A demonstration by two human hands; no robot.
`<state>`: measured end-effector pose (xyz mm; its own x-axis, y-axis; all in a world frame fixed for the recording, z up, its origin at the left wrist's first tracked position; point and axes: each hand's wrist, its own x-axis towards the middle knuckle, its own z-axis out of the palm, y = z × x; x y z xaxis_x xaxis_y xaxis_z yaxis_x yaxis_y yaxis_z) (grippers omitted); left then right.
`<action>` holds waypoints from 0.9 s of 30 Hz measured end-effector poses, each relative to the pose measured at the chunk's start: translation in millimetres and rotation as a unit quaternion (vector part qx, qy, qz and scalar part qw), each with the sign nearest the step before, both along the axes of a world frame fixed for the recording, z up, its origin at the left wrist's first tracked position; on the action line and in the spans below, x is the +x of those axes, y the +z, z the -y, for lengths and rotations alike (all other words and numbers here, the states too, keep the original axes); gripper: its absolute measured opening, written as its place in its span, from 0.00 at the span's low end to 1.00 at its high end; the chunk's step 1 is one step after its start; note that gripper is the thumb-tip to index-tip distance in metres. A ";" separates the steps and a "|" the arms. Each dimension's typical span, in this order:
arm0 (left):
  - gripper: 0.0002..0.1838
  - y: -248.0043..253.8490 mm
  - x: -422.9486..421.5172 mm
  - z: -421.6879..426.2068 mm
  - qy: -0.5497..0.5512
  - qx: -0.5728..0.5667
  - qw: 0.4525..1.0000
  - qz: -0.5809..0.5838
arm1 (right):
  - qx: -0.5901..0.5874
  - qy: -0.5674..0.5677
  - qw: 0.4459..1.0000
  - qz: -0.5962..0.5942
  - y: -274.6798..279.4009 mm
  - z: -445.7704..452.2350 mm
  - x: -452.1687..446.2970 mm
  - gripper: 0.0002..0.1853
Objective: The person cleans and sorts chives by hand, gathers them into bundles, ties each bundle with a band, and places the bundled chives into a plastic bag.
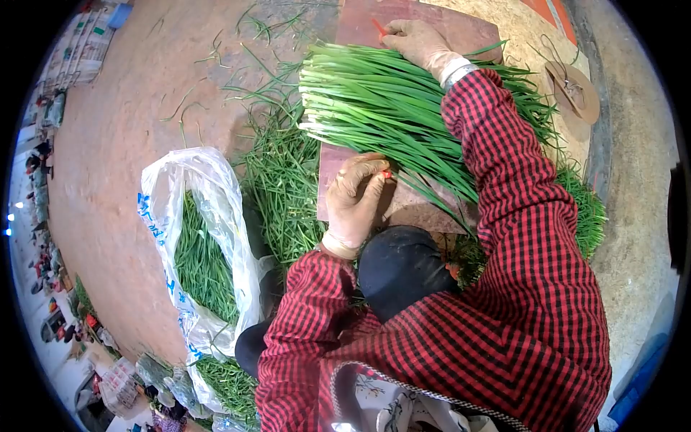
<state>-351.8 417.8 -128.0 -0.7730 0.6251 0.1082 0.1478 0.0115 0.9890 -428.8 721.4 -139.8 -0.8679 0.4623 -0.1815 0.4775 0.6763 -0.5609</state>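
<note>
At upper centre, the right hand (417,45) and left hand (354,198) pinch red ends (379,29) between their fingers, flanking green stalks (381,93); tying seems underway, next calling for crossing them.

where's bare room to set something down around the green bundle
Free: the brown floor left of the plastic bag, and the pale floor right of the tan disc. Crowded: between bag and board, heaped with loose leaves; the green bundle covers most board.
</note>
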 end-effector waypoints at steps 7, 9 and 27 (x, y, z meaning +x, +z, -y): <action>0.08 5.4 -3.0 -14.3 -0.038 0.009 0.988 0.151 | -0.177 -0.024 0.982 -0.059 6.4 -1.1 0.2 0.15; 0.08 12.2 -6.4 -18.8 -0.043 0.012 0.994 0.096 | -0.197 -0.012 0.979 -0.053 29.4 1.6 8.9 0.15; 0.20 61.9 8.8 -0.3 0.081 0.111 0.974 0.181 | 0.084 0.135 0.977 -0.143 60.6 152.5 75.9 0.08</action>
